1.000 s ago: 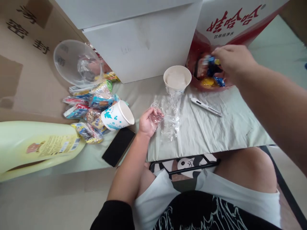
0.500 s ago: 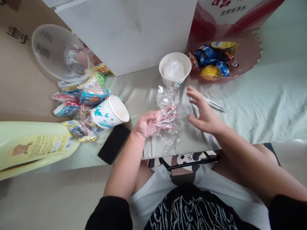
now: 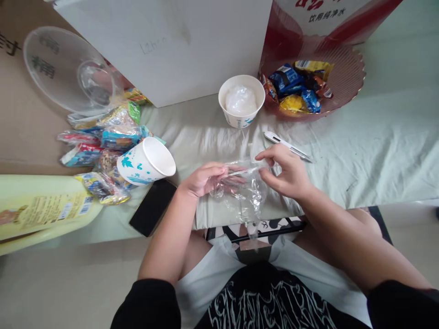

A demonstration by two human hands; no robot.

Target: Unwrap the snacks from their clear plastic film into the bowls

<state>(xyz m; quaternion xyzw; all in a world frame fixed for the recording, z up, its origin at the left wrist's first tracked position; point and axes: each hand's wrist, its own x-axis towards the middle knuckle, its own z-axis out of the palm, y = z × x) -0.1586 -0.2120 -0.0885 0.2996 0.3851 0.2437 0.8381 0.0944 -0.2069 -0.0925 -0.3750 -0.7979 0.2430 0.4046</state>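
Observation:
My left hand [image 3: 207,178] is closed on a thin, crinkled clear plastic film [image 3: 245,189], which spreads over its fingers and hangs toward my lap. I cannot tell whether the film is a bag or a cover. At the film's far right edge, my right hand [image 3: 286,171] has its thumb and forefinger bent around the plastic. Just beyond that hand lies a white utility knife [image 3: 287,145]. A paper cup [image 3: 240,119] with a crumpled whitish plastic wad [image 3: 240,99] inside stands upright past the film.
Left of my hands, another paper cup [image 3: 139,164] tilts against wrapped snacks [image 3: 120,137], near a black phone [image 3: 152,208]. A yellow bottle [image 3: 44,210] lies far left. Behind stand a clear tub [image 3: 58,68], a white box [image 3: 164,45] and a pink bowl [image 3: 346,82] of snack packets.
My right hand has come left and closed in on the film's edge. The film, earlier bunched upward, now stretches between both hands and droops lower. The view has shifted slightly right.

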